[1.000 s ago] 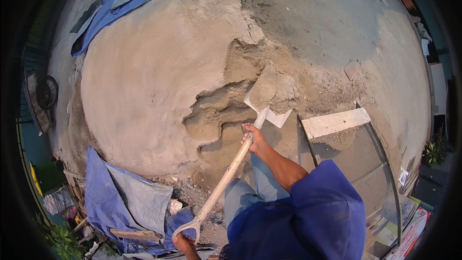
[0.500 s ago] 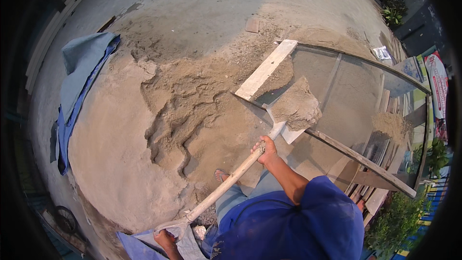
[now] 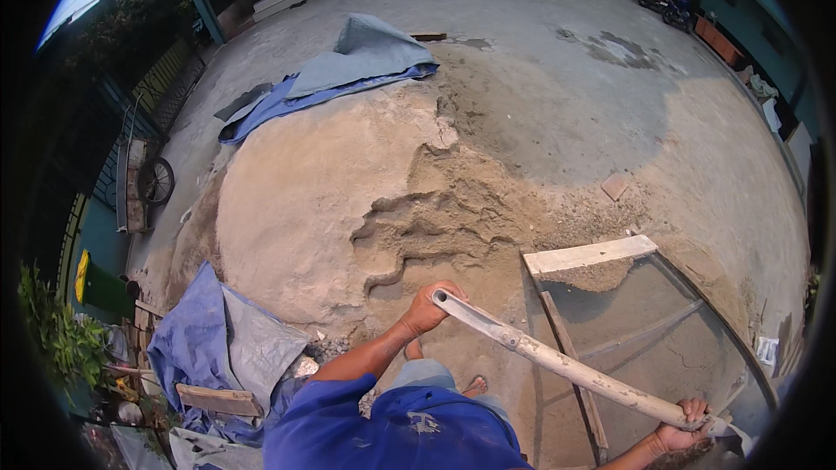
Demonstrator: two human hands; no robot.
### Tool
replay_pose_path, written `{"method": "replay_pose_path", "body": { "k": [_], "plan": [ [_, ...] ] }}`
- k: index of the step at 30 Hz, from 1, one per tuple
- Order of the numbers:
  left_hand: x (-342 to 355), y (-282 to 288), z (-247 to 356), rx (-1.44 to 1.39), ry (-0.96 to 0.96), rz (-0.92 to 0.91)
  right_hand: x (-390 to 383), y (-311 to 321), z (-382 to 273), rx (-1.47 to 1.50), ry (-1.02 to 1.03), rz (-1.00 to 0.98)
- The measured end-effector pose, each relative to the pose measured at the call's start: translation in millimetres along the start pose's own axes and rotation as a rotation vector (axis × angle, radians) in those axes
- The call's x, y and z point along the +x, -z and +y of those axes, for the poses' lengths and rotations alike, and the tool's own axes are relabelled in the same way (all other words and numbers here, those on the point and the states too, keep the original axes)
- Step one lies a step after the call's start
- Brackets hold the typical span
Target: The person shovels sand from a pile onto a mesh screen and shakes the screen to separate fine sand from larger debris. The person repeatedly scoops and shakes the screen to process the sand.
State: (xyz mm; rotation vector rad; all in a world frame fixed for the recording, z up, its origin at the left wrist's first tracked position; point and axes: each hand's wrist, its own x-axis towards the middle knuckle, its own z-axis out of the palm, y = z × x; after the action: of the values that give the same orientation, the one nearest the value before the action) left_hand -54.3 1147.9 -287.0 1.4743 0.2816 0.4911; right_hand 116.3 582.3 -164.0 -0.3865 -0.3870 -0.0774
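I hold a long-handled shovel (image 3: 570,370) crosswise in front of me, sloping down to the right. My left hand (image 3: 433,306) is wrapped round its grip end, above the dug edge of a sand pile (image 3: 296,200). Low down near the blade, my right hand (image 3: 682,428) grips the pale, worn shaft. Only a sliver of the shovel blade (image 3: 738,440) shows at the dark lower-right rim, so its load cannot be made out. Beneath the shaft lies a large framed mesh screen (image 3: 590,254), with sand along its pale end board.
Blue-grey tarps lie beyond the pile (image 3: 366,57) and at its near left (image 3: 248,339). A wooden plank (image 3: 218,399) rests on the near tarp. A flat tile piece (image 3: 614,187) lies past the screen. A wheeled cart (image 3: 144,183) stands far left.
The view has swung left. The shovel blade, earlier heaped with sand over the screen, has moved to the lower-right rim. My left hand has risen with the grip end.
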Motion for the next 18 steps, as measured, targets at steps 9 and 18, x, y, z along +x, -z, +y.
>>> {"method": "replay_pose_path", "body": {
  "k": [9,18],
  "plan": [
    [-185,92,-30,0.049,0.423,0.726,3,-35,216,-0.079,-0.498,0.451],
    [-390,227,-42,-0.041,0.736,1.380,-101,-48,474,-0.227,-1.369,0.562]
  ]
}}
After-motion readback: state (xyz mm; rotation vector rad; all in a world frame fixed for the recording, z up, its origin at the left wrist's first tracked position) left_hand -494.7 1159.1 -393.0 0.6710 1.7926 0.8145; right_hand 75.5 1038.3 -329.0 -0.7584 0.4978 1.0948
